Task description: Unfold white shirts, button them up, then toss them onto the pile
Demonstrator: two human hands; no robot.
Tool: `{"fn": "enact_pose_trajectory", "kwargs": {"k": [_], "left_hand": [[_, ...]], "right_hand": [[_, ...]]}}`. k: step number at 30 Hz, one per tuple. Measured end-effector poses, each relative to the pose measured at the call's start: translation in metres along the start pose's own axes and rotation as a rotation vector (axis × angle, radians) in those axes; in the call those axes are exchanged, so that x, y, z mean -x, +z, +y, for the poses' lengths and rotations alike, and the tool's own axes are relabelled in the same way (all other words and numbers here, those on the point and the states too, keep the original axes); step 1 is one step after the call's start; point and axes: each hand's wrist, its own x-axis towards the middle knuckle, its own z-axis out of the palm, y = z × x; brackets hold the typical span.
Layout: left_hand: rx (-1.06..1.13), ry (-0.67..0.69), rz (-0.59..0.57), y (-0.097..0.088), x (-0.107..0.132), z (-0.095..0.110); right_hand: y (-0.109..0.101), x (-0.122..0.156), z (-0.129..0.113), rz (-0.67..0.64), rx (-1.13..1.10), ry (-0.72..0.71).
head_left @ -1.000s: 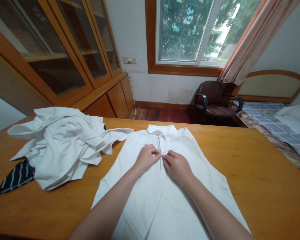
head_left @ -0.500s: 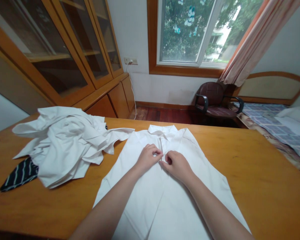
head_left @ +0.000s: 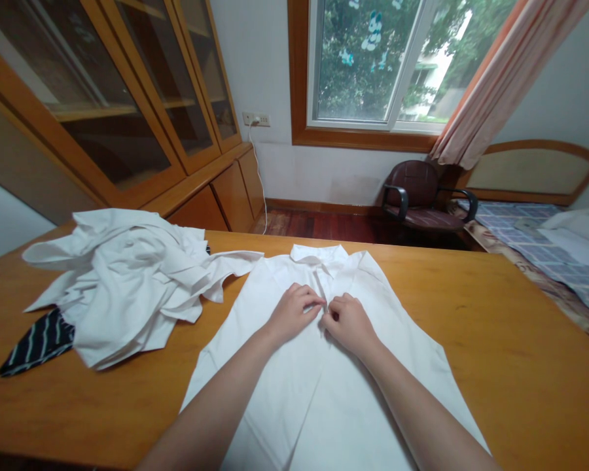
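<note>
A white collared shirt point(head_left: 275, 366) lies flat on the wooden table point(head_left: 495, 327), collar away from me. My left hand point(head_left: 292, 313) and my right hand point(head_left: 349, 322) meet at the shirt's front placket just below the collar. Both hands have fingers curled and pinched on the fabric edges there. The fingertips touch each other over the seam. What sits between the fingers is too small to make out.
A heap of crumpled white garments point(head_left: 122, 275) lies on the table's left, with a dark striped cloth point(head_left: 36, 340) under its near edge. Wooden glass-door cabinets point(head_left: 108, 111) stand at the left. A dark armchair point(head_left: 422, 199), a window and a bed point(head_left: 559, 255) are beyond the table.
Both hands stay at the placket; their fingers have shifted slightly and drawn closer together. The shirt and the heap have not moved.
</note>
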Motion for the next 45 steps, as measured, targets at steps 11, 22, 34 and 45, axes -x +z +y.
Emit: {"fn": "enact_pose_trajectory", "kwargs": {"k": [11,22,34,45], "left_hand": [[-0.109,0.017,0.062,0.004,0.004,-0.008],[-0.257,0.035,0.039,0.001,0.0,-0.014],[-0.471,0.057,-0.064,0.0,-0.017,-0.029],[-0.38,0.133,0.09,-0.013,-0.054,-0.063]], "right_hand": [[0.0,-0.003,0.011,0.09,-0.158,0.07],[-0.002,-0.002,0.016,0.038,-0.281,0.043],[-0.028,0.036,0.007,-0.116,-0.156,-0.259],[-0.022,0.063,-0.014,-0.164,-0.057,-0.343]]}}
